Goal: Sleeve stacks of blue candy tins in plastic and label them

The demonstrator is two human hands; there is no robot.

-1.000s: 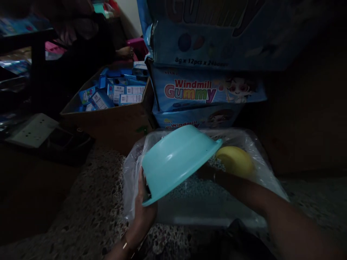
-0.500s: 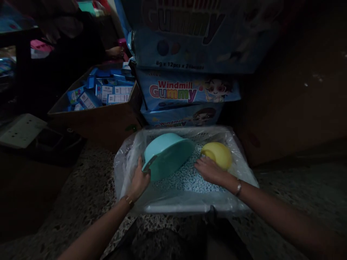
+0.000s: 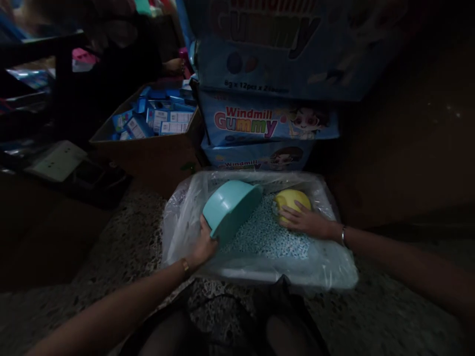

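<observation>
My left hand (image 3: 204,244) grips the near-left rim of a turquoise basin (image 3: 228,205), which is tilted on its side. Under and beside the basin, small pale blue pieces (image 3: 267,237) lie in a white crate (image 3: 322,272) lined with clear plastic. At the right of the crate is a yellow bowl (image 3: 296,199), its opening turned left toward the pieces. My right hand (image 3: 302,221) lies over the bowl's near side with its fingers spread on it.
Behind the crate are stacked blue Windmill Gummy packages (image 3: 245,121). An open cardboard box (image 3: 152,160) of small blue boxes stands at the back left. Beyond it another person's hand (image 3: 173,66) shows. A large brown carton (image 3: 401,163) is on the right.
My right hand has moved from the bowl's opening onto its outer side, fingers now spread. The turquoise basin has tipped further, showing more of its outside. The view has shifted slightly.
</observation>
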